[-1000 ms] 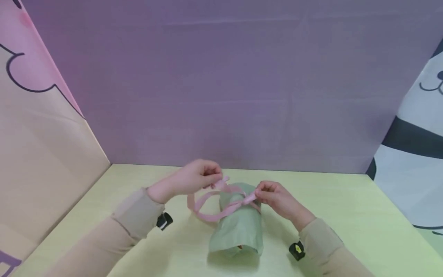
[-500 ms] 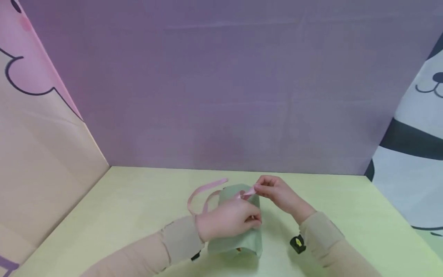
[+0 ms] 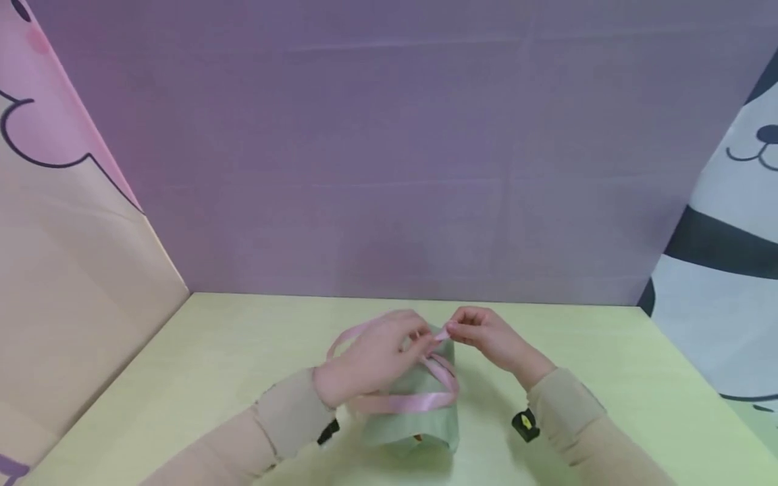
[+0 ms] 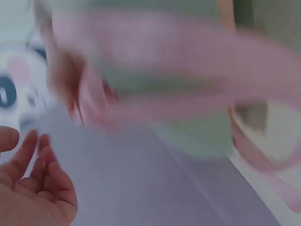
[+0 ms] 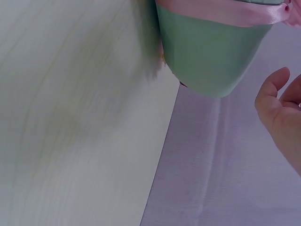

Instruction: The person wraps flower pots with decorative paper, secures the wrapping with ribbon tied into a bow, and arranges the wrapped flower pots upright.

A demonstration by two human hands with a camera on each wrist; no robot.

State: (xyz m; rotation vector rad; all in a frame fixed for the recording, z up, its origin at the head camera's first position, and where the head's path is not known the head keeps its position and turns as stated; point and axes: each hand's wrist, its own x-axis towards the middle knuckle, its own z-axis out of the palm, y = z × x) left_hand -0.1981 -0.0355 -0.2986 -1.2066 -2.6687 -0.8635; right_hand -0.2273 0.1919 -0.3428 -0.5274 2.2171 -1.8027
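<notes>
A pale green wrapped bundle (image 3: pixel 419 426) lies on the table, with a small orange-brown bit showing at its near end. Pink satin ribbon (image 3: pixel 404 403) goes round it, with a loop hanging across its front. Over the bundle's top, my left hand (image 3: pixel 373 354) has its fingertips close to the knot, partly hiding the ribbon. Its thumb and fingers stand apart in the left wrist view, nothing visible between them. My right hand (image 3: pixel 489 341) pinches a short ribbon end at the bundle's upper right. In the right wrist view the ribbon (image 5: pixel 225 12) bands the green wrap (image 5: pixel 207 52).
The pale yellow-green table (image 3: pixel 243 324) ends at a purple back panel (image 3: pixel 401 169). A pink and cream cartoon panel (image 3: pixel 73 236) stands at the left, a panda panel (image 3: pixel 717 324) at the right. A black wrist camera (image 3: pixel 525 425) sits below the right cuff.
My left hand brought its ribbon strand from the far left over the bundle's front, then moved back up to the knot. The strand now loops across the front. My right hand keeps its pinch.
</notes>
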